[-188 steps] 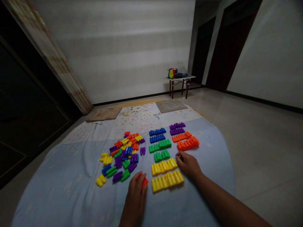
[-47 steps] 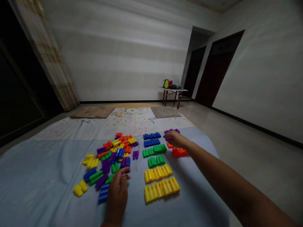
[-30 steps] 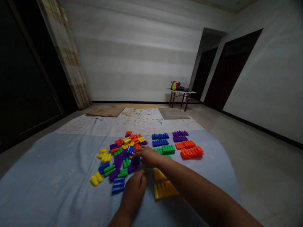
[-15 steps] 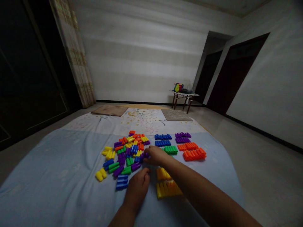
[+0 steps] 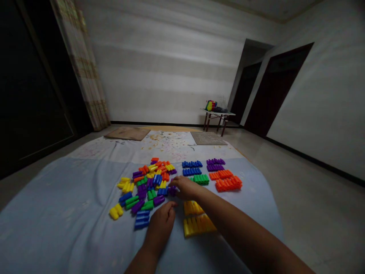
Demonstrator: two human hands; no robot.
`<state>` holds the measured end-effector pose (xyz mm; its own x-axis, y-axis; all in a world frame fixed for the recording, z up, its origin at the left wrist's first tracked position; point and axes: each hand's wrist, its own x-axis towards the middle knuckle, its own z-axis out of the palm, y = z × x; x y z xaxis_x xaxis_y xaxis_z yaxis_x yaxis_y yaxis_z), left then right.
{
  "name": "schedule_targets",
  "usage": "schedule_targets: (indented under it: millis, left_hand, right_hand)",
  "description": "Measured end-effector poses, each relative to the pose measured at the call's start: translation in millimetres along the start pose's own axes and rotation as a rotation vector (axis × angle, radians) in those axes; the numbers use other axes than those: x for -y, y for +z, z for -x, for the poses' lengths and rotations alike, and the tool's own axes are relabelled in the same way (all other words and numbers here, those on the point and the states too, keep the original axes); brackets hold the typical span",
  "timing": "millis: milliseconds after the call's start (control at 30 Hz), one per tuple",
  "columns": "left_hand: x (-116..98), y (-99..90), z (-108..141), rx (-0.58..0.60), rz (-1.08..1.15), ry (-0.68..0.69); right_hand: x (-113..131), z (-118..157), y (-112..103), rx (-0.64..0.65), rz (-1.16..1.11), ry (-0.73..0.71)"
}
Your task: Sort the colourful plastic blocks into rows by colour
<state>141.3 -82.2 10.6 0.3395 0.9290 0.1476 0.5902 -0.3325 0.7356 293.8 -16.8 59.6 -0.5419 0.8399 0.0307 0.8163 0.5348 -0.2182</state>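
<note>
My right hand reaches to the right edge of a mixed pile of toy blocks. Its fingers pinch a purple block, partly covered by the fingertips. My left hand rests low on the cloth, thumb and fingers apart, with nothing seen in it; its underside is hidden. Just left of it lies a ribbed blue block. The pile holds yellow blocks, green blocks, purple blocks and orange blocks. Below my right forearm are joined yellow blocks, partly covered by it.
Rows sorted by colour lie on the right: blue, purple, green and orange. A light blue cloth covers the surface. Two flat boards, brown and grey, lie at the far edge. Behind stands a small table.
The whole view has shifted slightly, so things sit further left. My right hand stays at the purple block, which appears slightly turned. My left hand remains beside the blue block.
</note>
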Motion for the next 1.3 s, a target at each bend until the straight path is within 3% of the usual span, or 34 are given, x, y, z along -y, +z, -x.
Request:
schedule_targets:
  millis: [233,767,867,1033,1167,1300]
  left_hand:
    - [7,1.1,-3,-0.007,-0.005,0.004]
    - [13,1.2,-5,-0.044,0.014,0.01]
    - [14,0.4,-5,-0.047,0.026,0.006]
    - [14,0.3,-5,-0.052,0.034,-0.01]
    - [20,3.8,-7,-0.019,0.038,-0.043]
    - [27,6.6,-8,0.026,0.052,-0.061]
  right_hand:
    - [-2,-8,17,0.053,0.089,-0.004]
    - [-11,3,11,0.052,0.07,0.035]
    - [-18,7,4,-0.009,-0.015,0.029]
    - [-60,26,-24,-0.245,-0.096,0.115]
    - [-117,53,-47,-0.308,-0.129,0.409]
    - [-173,77,-57,-0.326,-0.112,0.608]
